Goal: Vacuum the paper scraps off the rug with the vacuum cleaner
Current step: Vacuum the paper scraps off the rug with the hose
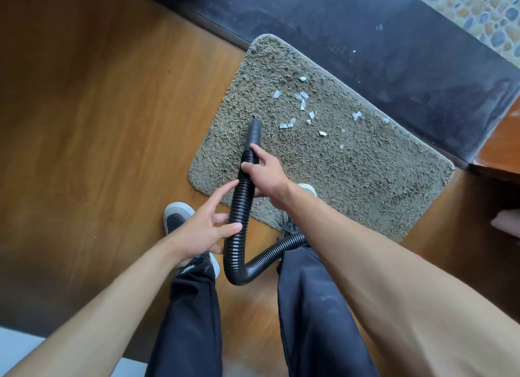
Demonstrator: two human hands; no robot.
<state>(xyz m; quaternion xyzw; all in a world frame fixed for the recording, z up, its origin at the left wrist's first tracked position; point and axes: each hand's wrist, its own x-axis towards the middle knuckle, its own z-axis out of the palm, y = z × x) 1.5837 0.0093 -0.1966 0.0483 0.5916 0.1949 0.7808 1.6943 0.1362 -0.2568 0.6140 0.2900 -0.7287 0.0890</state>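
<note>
A grey shaggy rug point(351, 174) lies on the wooden floor with several white paper scraps point(302, 105) scattered over its middle and far part. A black ribbed vacuum hose point(239, 216) curves up from between my legs, and its smooth black nozzle point(253, 130) points at the rug just left of the scraps. My right hand point(266, 171) grips the hose right behind the nozzle. Lower down the hose, my left hand point(202, 230) touches it with spread fingers, not wrapped around it. The vacuum's body is out of view.
My two feet in dark shoes point(176, 219) stand at the rug's near edge, the right one on the rug. A dark stone step point(394, 53) runs along the rug's far side, with pebbled ground point(484, 14) beyond. Wooden floor point(98, 123) stretches to the left.
</note>
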